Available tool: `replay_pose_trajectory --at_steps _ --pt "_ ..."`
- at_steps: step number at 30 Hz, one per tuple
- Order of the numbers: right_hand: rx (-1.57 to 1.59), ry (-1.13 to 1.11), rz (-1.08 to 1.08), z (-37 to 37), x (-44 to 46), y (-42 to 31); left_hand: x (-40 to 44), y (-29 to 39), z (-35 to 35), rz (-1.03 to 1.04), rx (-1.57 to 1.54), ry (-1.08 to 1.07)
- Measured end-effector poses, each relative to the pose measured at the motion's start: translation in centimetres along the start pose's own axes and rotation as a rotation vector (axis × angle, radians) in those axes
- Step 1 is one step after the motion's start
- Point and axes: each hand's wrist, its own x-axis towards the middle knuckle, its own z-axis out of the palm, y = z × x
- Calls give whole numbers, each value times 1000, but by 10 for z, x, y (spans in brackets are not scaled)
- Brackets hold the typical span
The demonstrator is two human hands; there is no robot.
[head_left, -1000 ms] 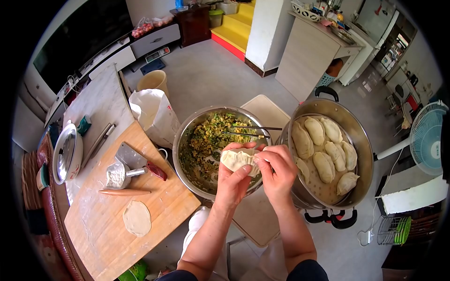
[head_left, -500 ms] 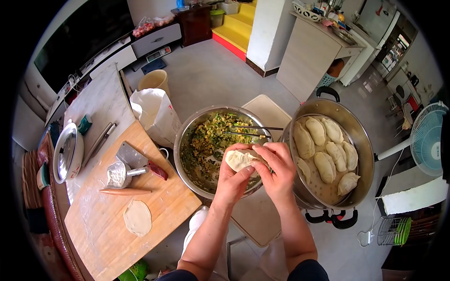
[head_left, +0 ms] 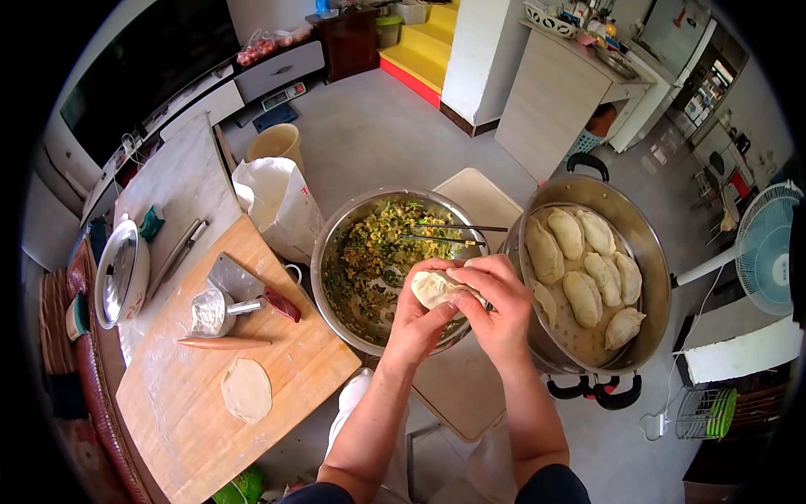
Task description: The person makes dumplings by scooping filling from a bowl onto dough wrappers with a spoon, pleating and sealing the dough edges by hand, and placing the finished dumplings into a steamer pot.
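A pale dumpling point(head_left: 434, 289) sits between my two hands, above the near right rim of a steel bowl point(head_left: 323, 296). My left hand point(head_left: 413, 323) cups it from below and the left, thumb on the dough. The fingers of my right hand point(head_left: 497, 304) pinch its right end, which they mostly hide. Chopped green and yellow filling point(head_left: 378, 244) lies in the bowl, with a pair of chopsticks point(head_left: 462, 228) resting across its right side. Just right of my hands, several shaped dumplings point(head_left: 583, 300) lie in a wide steamer pot point(head_left: 659, 336).
On the left, a wooden board point(head_left: 311, 370) carries a flat dough wrapper point(head_left: 247, 391), a rolling pin point(head_left: 225, 343), a cleaver point(head_left: 235, 277) and a cup of flour point(head_left: 210, 312). A white bag point(head_left: 277, 210) stands behind the bowl. A fan point(head_left: 768, 248) is at far right.
The dumpling and both hands have shifted slightly right. My right fingers now cover more of its upper right edge.
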Motion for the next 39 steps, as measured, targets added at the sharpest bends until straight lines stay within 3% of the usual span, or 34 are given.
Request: replay_pose_trajectory --at_steps 7,10,16,19,22,26,30,39 --pt "-142 13 -110 2 -7 6 -1 -1 -1 -27 57 -20" --pt "-45 -5 -23 1 3 -5 -2 1 2 -40 21 26" --pt "-111 -18 -80 2 -5 3 -3 -2 -8 -74 215 -36" --pt "-73 -101 -88 -4 -2 6 -2 -6 -8 -65 -3 -23" --pt "220 58 177 -2 1 -2 6 6 3 -12 -263 63" --pt "249 75 343 -2 -9 1 8 12 1 69 -503 69" --pt "179 -32 252 3 -7 -3 7 12 -3 82 -542 115" --pt "114 -53 196 10 -12 1 8 7 0 121 -373 148"
